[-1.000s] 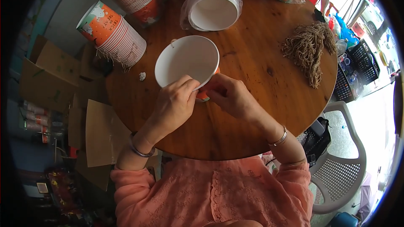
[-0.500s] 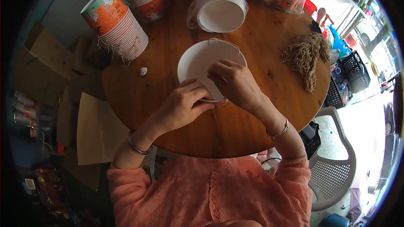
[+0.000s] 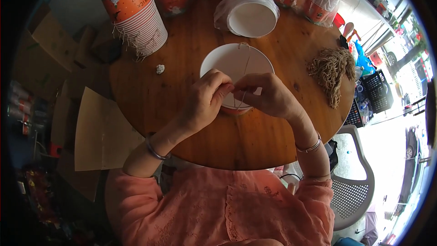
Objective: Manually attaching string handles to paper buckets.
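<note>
At the frame's upper left we see a tilted stack of orange cups, then a small white lump on the table. Nearer the middle, our left hand pinches its fingertips together (we cannot tell on what) over the white-lined cup at centre; our right hand closes on its thin string. At right lies a twine bundle.

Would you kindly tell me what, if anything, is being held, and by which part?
The left hand and right hand seem to pinch the string above the near side of the paper bucket; which part is hidden.
</note>
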`<state>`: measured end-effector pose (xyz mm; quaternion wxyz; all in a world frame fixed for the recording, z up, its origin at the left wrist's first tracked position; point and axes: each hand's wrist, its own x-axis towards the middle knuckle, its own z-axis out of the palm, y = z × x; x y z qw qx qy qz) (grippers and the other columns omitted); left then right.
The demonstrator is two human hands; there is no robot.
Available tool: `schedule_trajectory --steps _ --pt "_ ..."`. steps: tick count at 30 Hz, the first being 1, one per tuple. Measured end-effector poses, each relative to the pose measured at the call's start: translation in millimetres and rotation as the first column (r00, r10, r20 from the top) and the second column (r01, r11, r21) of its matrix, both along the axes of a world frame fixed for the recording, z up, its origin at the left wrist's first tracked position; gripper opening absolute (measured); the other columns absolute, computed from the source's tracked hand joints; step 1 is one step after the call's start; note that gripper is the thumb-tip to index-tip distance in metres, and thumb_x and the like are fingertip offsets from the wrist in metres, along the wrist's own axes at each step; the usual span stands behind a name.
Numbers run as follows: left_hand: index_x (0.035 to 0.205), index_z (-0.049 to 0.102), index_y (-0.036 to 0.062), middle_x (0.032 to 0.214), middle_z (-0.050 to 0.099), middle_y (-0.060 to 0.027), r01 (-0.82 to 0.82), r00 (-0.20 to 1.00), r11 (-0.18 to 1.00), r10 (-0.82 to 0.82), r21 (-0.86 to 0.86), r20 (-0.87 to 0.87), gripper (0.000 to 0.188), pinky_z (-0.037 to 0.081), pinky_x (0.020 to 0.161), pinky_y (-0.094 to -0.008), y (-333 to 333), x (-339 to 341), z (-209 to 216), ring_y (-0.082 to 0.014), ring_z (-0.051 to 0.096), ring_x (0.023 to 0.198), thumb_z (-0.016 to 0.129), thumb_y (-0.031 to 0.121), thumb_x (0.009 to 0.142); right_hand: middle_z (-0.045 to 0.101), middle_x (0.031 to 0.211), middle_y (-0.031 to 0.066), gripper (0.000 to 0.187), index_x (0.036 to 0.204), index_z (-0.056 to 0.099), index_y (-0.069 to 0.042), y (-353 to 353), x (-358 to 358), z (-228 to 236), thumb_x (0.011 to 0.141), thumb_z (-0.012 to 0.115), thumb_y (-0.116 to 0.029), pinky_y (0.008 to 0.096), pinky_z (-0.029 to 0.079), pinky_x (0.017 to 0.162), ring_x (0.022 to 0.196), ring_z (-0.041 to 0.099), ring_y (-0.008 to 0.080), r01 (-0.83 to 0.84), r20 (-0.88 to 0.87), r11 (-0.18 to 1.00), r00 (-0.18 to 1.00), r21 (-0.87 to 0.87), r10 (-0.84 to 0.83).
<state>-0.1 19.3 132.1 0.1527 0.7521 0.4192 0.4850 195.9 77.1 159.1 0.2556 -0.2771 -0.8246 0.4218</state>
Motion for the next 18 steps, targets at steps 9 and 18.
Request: schedule_trajectory --steps 9,18 --pt "0.098 0.062 0.0002 0.083 0.068 -0.0116 0.014 0.989 0.998 -0.006 -0.058 0.15 0.01 0.053 0.078 -0.0296 -2 5 -11 -0.0245 0.068 0.074 0.062 0.007 0.091 0.069 0.087 0.0036 0.013 0.096 0.066 0.0 -9 -6 -4 0.087 0.066 -0.009 0.0275 0.05 0.077 0.08 0.062 0.0106 0.143 -0.117 0.988 0.984 0.056 -0.135" --pt "0.095 0.061 -0.0033 0.084 0.069 -0.0074 0.163 0.927 0.898 0.003 -0.41 0.375 0.009 0.055 0.067 -0.0268 -4 3 -5 -0.0124 0.068 0.076 0.059 0.004 0.09 0.067 0.088 0.0033 0.011 0.096 0.065 -0.002 -10 4 -10 0.085 0.066 -0.003 0.0282 0.05 0.076 0.082 0.063 0.0115 0.206 -0.206 0.978 0.958 0.019 -0.198"
